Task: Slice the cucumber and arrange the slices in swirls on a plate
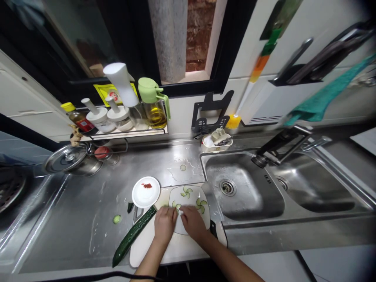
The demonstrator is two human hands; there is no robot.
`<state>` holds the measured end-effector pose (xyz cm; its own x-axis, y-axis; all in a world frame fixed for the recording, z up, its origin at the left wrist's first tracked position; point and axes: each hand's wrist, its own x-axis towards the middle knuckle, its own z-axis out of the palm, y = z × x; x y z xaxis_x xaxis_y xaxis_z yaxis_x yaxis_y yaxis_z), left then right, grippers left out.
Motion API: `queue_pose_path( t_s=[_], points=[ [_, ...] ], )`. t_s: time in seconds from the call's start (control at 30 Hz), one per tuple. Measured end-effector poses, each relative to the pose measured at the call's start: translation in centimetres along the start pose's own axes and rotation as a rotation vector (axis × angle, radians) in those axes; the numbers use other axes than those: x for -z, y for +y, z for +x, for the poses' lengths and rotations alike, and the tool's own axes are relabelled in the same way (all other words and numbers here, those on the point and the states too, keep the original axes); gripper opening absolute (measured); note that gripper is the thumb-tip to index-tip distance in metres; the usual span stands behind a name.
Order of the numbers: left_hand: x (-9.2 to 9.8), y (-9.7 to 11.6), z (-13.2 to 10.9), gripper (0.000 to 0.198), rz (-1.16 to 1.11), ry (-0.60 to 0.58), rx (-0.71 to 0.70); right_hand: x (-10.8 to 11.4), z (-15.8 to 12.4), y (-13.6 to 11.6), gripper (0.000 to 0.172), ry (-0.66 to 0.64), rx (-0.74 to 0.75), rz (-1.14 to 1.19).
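Observation:
My left hand [165, 224] and my right hand [193, 223] meet over the near left part of a white plate [190, 229], their fingers closed and fingertips almost touching. What they pinch is too small and blurred to make out. Just beyond the fingertips lie thin cucumber slices [176, 205]. More slices form pinwheels on the plate, one at the far side [186, 191] and one at the right [201, 205]. Under the plate is a white cutting board [141, 250]. A whole-looking cucumber [133, 237] with a cut far end lies across the board's left edge.
A small white dish [146, 197] with red bits sits beyond the board. A knife's black handle [213, 228] shows right of the plate. Cucumber pieces [116, 219] lie on the steel counter. The double sink [245, 188] is to the right, a seasoning rack [129, 135] at back left.

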<state>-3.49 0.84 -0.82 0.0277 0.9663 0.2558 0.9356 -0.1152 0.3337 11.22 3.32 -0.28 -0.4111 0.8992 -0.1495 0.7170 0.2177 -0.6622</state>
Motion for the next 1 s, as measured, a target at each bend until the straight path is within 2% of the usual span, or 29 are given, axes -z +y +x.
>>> queue_pose_path(
  t_s=[0.2, 0.7, 0.83, 1.0],
  points=[
    [-0.1, -0.1, 0.1, 0.022, 0.026, -0.026, -0.009, -0.3, 0.5, -0.3, 0.040, -0.025, 0.058, -0.011],
    [0.1, -0.9, -0.3, 0.021, -0.099, -0.024, 0.021, -0.7, 0.8, 0.0, 0.034, -0.038, 0.019, -0.047],
    [0.9, -2.4, -0.3, 0.022, -0.129, 0.010, 0.076, -0.4, 0.7, 0.2, 0.033, -0.033, -0.012, -0.049],
    [2.4, -7.0, 1.1, 0.026, -0.004, -0.002, 0.340, 0.4, 0.3, 0.2, 0.032, -0.044, -0.039, -0.038]
  ],
)
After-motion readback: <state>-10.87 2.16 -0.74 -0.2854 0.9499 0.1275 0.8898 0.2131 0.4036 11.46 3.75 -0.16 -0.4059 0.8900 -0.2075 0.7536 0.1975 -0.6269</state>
